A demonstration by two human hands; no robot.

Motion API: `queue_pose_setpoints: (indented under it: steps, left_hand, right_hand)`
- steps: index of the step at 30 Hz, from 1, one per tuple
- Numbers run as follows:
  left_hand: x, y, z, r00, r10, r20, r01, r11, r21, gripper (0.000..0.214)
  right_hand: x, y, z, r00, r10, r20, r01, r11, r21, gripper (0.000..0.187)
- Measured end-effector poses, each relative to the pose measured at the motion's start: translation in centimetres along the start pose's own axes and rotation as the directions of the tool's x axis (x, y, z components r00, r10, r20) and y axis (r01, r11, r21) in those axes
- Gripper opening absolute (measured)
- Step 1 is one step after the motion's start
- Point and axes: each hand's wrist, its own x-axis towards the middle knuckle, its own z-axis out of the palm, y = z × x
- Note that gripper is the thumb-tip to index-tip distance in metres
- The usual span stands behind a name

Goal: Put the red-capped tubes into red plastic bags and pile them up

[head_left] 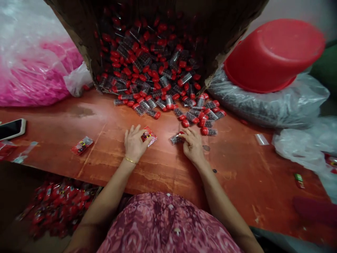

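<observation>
One tube and one packet in hand, a heap of tubes beyond

A small clear tube [174,139] lies on the bench [163,170] in front of the person, its end pinched by the right hand [193,144], whose fingers are bent and nearly closed. Just beside it, the left hand [135,142] pinches a red printed packet [152,135] between thumb and fingers. Tube and packet are apart; whether the packet is open cannot be told.

Farther left, a second packet [82,145] lies alone. By the look of it, much is left: the big carton [233,24], its open side facing the person, holds a deep heap of red-capped tubes with dark contents, and loose tubes [193,117] spill out onto the bench. Below the bench edge is a pile of red packets [59,205], perhaps finished ones; what holds them is too dark to tell.

Outward, a clear bag [50,75] holds pink pieces, and an upturned red tub [273,52] sits on a bag of dark pieces [263,107].
</observation>
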Motion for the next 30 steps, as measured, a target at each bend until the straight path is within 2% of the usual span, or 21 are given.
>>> queue_pose_setpoints:
  steps: [2,5,8,10,12,14,16,18,19,21,23,24,26,28,30]
  left_hand:
    - [0.8,-0.2,0.2,0.995,0.006,0.098,-0.027,0.976,0.214,0.026]
    - [1.4,-0.6,0.4,0.988,-0.009,0.155,-0.043,0.943,0.330,0.022]
    - [1.1,-0.8,0.7,0.996,0.024,0.081,-0.050,0.941,0.336,0.021]
    - [0.5,-0.6,0.9,0.997,0.072,-0.006,-0.067,0.950,0.306,0.021]
    - [-0.1,-0.1,0.9,0.986,0.138,-0.093,-0.108,0.955,0.276,0.021]
    - [-0.9,0.7,0.8,0.968,0.209,-0.137,-0.171,0.954,0.248,0.020]
    - [-1.6,1.6,0.7,0.956,0.260,-0.135,-0.230,0.951,0.205,0.018]
    - [-2.2,2.2,0.6,0.956,0.259,-0.139,-0.244,0.963,0.119,0.018]
    - [-2.4,2.4,0.6,0.963,0.222,-0.152,-0.217,0.975,0.047,0.023]
    - [-2.8,2.8,0.5,0.988,0.059,-0.144,-0.084,0.981,-0.174,0.039]
    - [-3.0,3.1,0.4,0.988,-0.151,0.019,0.145,0.890,-0.433,0.048]
    - [-3.1,3.2,0.4,0.964,-0.226,0.141,0.266,0.804,-0.532,0.048]
    - [-3.2,3.7,0.4,0.898,-0.294,0.328,0.440,0.620,-0.650,0.046]
    - [-3.4,4.2,0.4,0.860,-0.336,0.384,0.507,0.486,-0.712,0.043]
    - [-3.4,4.4,0.6,0.829,-0.375,0.414,0.548,0.404,-0.732,0.042]
  right_hand:
    - [-0.1,-0.9,-0.5,0.996,0.029,-0.088,-0.025,0.999,0.046,0.028]
    - [-0.1,-2.9,-0.8,0.987,0.061,-0.150,-0.038,0.988,0.152,0.021]
    - [-0.1,-5.3,-0.3,0.987,0.089,-0.133,-0.051,0.964,0.262,0.019]
    - [0.0,-6.8,0.5,0.981,0.171,-0.088,-0.128,0.924,0.361,0.017]
    - [0.3,-8.1,1.4,0.954,0.298,0.023,-0.269,0.822,0.502,0.017]
    - [0.8,-9.1,2.3,0.910,0.378,0.172,-0.393,0.654,0.646,0.026]
    - [1.5,-9.8,2.9,0.882,0.392,0.260,-0.444,0.512,0.735,0.029]
    - [2.1,-10.0,3.1,0.871,0.410,0.270,-0.454,0.462,0.762,0.026]
    - [2.2,-9.9,3.1,0.866,0.431,0.256,-0.456,0.465,0.759,0.027]
    - [2.2,-9.7,2.8,0.858,0.473,0.201,-0.449,0.500,0.741,0.030]
    - [1.9,-9.5,2.5,0.864,0.483,0.141,-0.429,0.561,0.709,0.032]
    - [1.7,-9.4,2.4,0.873,0.474,0.118,-0.417,0.597,0.685,0.033]
    - [1.3,-9.4,2.2,0.892,0.441,0.100,-0.399,0.666,0.630,0.035]
    - [0.9,-9.5,2.1,0.906,0.410,0.109,-0.393,0.716,0.577,0.036]
    - [0.8,-9.5,2.0,0.912,0.391,0.125,-0.395,0.747,0.535,0.035]
